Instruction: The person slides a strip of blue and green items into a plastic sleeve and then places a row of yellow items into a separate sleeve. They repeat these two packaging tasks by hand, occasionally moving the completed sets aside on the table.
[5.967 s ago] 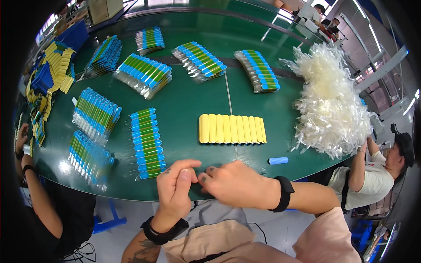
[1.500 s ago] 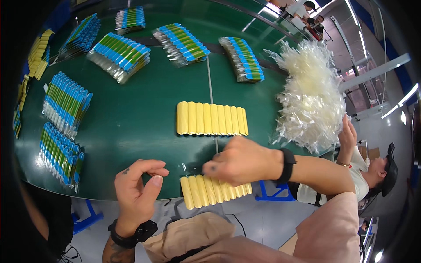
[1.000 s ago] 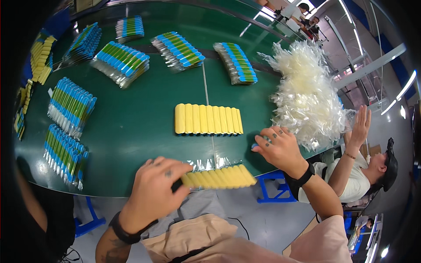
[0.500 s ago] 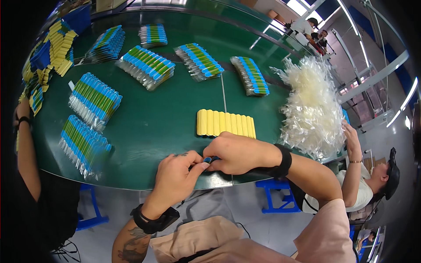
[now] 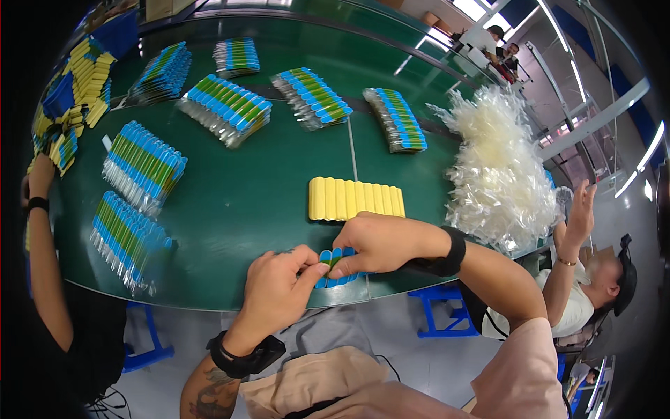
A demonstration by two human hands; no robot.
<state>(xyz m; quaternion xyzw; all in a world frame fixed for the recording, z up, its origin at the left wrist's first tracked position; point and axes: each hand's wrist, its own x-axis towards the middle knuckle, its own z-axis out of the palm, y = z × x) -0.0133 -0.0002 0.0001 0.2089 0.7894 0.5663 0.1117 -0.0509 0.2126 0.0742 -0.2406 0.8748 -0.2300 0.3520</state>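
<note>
Close to the table's near edge, my left hand [image 5: 280, 288] and my right hand [image 5: 387, 242] pinch a row of narrow, round-ended pieces [image 5: 339, 281] from its two sides. Its blue ends and green middle show between my fingers; the rest is covered by my right hand. Just beyond my right hand lies a similar yellow row [image 5: 356, 198], flat on the green table [image 5: 230, 209]. To its right rises a big heap of clear plastic sleeves [image 5: 492, 167], touched by neither of my hands.
Several stacks of blue-and-green rows in clear sleeves [image 5: 225, 105] stand across the table's far and left parts. Yellow rows [image 5: 87, 80] pile up at the far left beside a person's arm [image 5: 43, 230]. Another person's hand [image 5: 579, 213] is raised at the right.
The row between my hands now shows more of its blue-and-green face. The co-worker's hand at the right has lifted away from the heap. My hands stay close together.
</note>
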